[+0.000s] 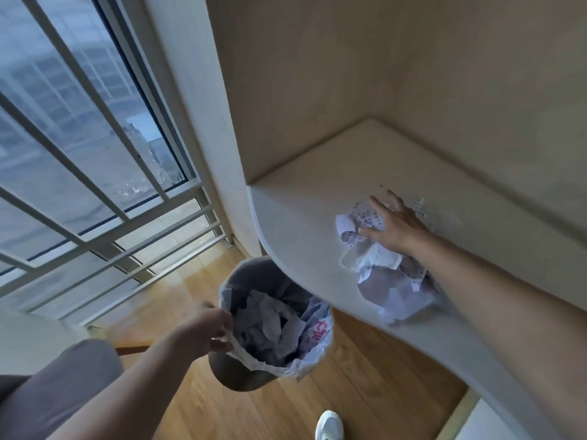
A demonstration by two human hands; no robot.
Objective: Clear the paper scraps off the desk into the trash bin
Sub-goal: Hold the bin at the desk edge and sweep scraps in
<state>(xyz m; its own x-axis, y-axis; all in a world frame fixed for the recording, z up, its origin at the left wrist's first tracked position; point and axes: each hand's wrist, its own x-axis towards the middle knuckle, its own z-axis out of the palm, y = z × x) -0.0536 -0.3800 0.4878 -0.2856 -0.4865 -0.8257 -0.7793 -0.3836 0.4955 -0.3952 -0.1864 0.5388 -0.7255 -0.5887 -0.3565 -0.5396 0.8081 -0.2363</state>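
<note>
A heap of crumpled paper scraps (387, 281), white and dotted, lies near the curved front edge of the pale desk (295, 217). My right hand (394, 223) rests flat on the heap's far side, fingers spread, with my forearm lying across the scraps. The grey trash bin (251, 376), lined with a white plastic bag (314, 341) and holding crumpled paper, is tilted just below the desk edge. My left hand (209, 331) grips the bin's near rim and the bag.
A large window with white rails (95, 201) fills the left side. The wooden floor (349, 392) runs under the desk. A white shoe (328, 425) shows at the bottom. Wooden panels (381, 74) wall in the desk at the back.
</note>
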